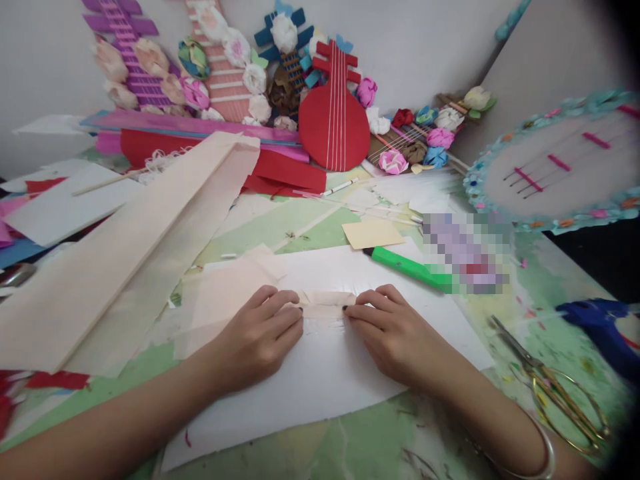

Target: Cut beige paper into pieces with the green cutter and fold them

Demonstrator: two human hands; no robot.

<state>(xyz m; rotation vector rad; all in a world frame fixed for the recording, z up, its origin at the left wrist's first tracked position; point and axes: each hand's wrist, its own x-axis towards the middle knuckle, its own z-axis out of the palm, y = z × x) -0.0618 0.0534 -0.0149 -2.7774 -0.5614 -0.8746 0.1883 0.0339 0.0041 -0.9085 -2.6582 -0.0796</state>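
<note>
Between my two hands lies a narrow strip of pale peach crepe paper [327, 301], its far edge folded or rolled over. My left hand [265, 330] pinches the strip's left end, and my right hand [385, 327] pinches its right end. Both hands rest low over a white sheet [320, 380]. Beside my left hand, more pale peach paper pieces [215, 300] lie partly on that sheet. Beyond my right hand are a green marker-like tool [405, 267] with a dark tip and a small cream card [373, 235].
Gold-handled scissors [550, 387] and a blue glue gun [600, 327] lie at the right. A long folded peach paper sheet [125, 247] covers the left side. Paper instruments, including a red lute [334, 127], and paper flowers stand along the back wall. A round, flower-edged panel [555, 167] leans right.
</note>
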